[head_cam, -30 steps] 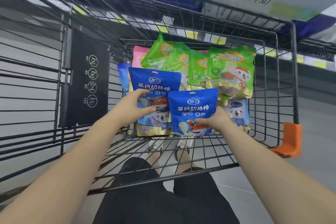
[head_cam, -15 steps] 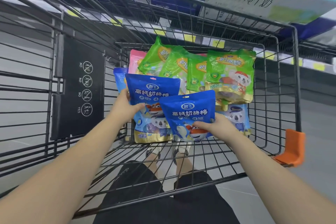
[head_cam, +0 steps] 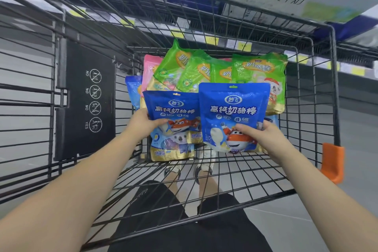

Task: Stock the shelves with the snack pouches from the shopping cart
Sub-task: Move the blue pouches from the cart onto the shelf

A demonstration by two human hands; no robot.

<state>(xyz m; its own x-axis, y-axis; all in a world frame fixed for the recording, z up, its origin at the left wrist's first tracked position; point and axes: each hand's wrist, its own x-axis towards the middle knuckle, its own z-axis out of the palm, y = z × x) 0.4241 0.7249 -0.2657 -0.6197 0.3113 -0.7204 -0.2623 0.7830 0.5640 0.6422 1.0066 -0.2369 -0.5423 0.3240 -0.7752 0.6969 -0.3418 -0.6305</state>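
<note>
Retrieval step: left hand [head_cam: 143,122] grips one blue pouch [head_cam: 171,108], right hand [head_cam: 258,135] grips a second blue pouch [head_cam: 233,106] inside cart [head_cam: 334,88]; next, lift both clear toward shelf [head_cam: 225,40].

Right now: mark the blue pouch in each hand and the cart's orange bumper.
left pouch [head_cam: 170,106]: head view, upper front, on the white lettering.
right pouch [head_cam: 233,108]: head view, middle of front, on the white lettering.
orange bumper [head_cam: 332,161]: head view, middle of its face.

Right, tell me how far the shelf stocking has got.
Done: no pouch visibly shelved. In hand: left hand grips the left blue pouch, right hand grips the right blue pouch, both inside the cart. Left: green pouches, a pink pouch and others lie in the cart.
</note>
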